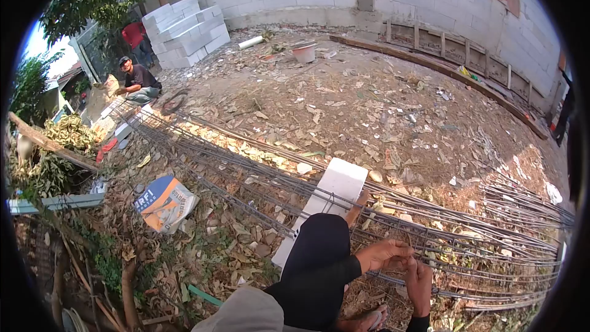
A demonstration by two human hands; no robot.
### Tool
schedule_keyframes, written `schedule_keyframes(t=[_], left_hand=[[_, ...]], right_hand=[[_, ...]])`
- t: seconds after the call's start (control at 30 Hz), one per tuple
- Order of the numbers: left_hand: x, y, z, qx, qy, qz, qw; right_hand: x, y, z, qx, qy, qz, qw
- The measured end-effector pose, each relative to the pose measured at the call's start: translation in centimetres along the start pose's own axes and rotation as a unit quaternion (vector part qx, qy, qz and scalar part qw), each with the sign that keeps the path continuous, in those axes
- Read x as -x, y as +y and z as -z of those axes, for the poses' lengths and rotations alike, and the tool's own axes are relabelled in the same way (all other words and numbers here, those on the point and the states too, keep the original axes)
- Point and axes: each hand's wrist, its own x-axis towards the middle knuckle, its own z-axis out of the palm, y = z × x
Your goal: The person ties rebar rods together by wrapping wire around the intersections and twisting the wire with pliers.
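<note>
Rebar (276,176): long, thin, dark ribs of steel running diagonally from upper left to lower right, flaring into loose ends on the right. Rod count not readable, too much overlap; far right ends run into the dark lens border.

Block stack (184,34): pale, smooth, square-edged, stepped top; hidden faces, so no total.

Three other people: one crouching (140,80) at the rebar's far end, one in red (133,35) partly hidden beside the stack, one at the right edge (564,107), cut off and dark.

White slab (341,181): flat, under the rebar, partly covered by wearer's knee (316,246). Can't tell if one piece or two.

Printed sack (165,204): one, crumpled, blue/orange/white, on leaf litter; lettering only partly legible.

Bucket (303,53): one, pale, tapered, contents unclear.

Left hand (384,253) and right hand (420,284) meet at the rebar, near side. Fingers curled, tips overlapping; can't tell if closed or gripping something thin.
</note>
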Motion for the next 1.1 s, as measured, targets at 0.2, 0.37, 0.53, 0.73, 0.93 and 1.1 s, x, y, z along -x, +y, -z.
schedule_keyframes(t=[0.2,0.37,0.53,0.73,0.93,1.1], left_hand=[[0.5,-0.3,-0.5,-0.027,-0.046,-0.003,0.999],[0.8,-0.6,-1.4,-0.017,-0.071,-0.040,0.997],[0.1,-0.9,-1.5,-0.116,-0.060,-0.143,0.981],[-0.2,-0.5,-1.5,-0.275,0.023,-0.271,0.922],[1.3,0.0,-2.6,-0.295,0.047,-0.254,0.920],[1.3,-0.1,-2.8,-0.336,0.077,-0.250,0.905]], right_hand=[[0.6,1.4,1.6,-0.247,-0.164,-0.163,0.941],[1.1,1.8,1.1,-0.441,-0.207,-0.248,0.837],[0.6,3.1,0.2,-0.484,-0.163,-0.289,0.809],[1.7,1.6,-2.2,-0.503,-0.098,-0.194,0.837],[2.5,4.0,-0.7,-0.478,-0.131,-0.262,0.828],[2.6,2.4,-1.3,-0.469,-0.099,-0.239,0.845]])
